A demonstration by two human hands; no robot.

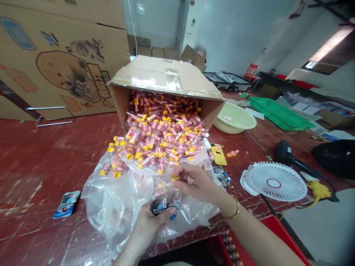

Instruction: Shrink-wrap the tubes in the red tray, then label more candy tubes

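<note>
A big brown cardboard sheet (63, 62) stands to the left of the tipped box (166, 75). It has a cartoon animal and some writing on it, but the writing is too blurry to read. The tipped box lies on its side with its open mouth facing the person. It has clear tape on top.

The desk (41, 155) is red, with worn, pale patches. The room behind the box has white walls and more brown boxes.

A clear plastic sheet (111, 199) spreads out in front of the box. A pile of little pink tubes (161, 133) with yellow caps spills from the box onto it. To the right of the box sit a pale bowl (235, 118) and a green tray (277, 112). In front of the box, off to the right, lies a white fan (274, 181).

The right hand (194, 183) is in front of the box, over the plastic sheet. Its fingers pinch tight on a yellow-capped tube (175, 177). The cap end points left. The tube seems to lie left to right, but the fingers hide most of it.

The left hand (151, 223) is a bit nearer to the person. It is closed around a small dark packet (159, 207), which lies almost flat and left to right. The packet has white writing, too small to read.

A small blue packet (67, 204) lies on the desk, in front of the box and far to the left.
</note>
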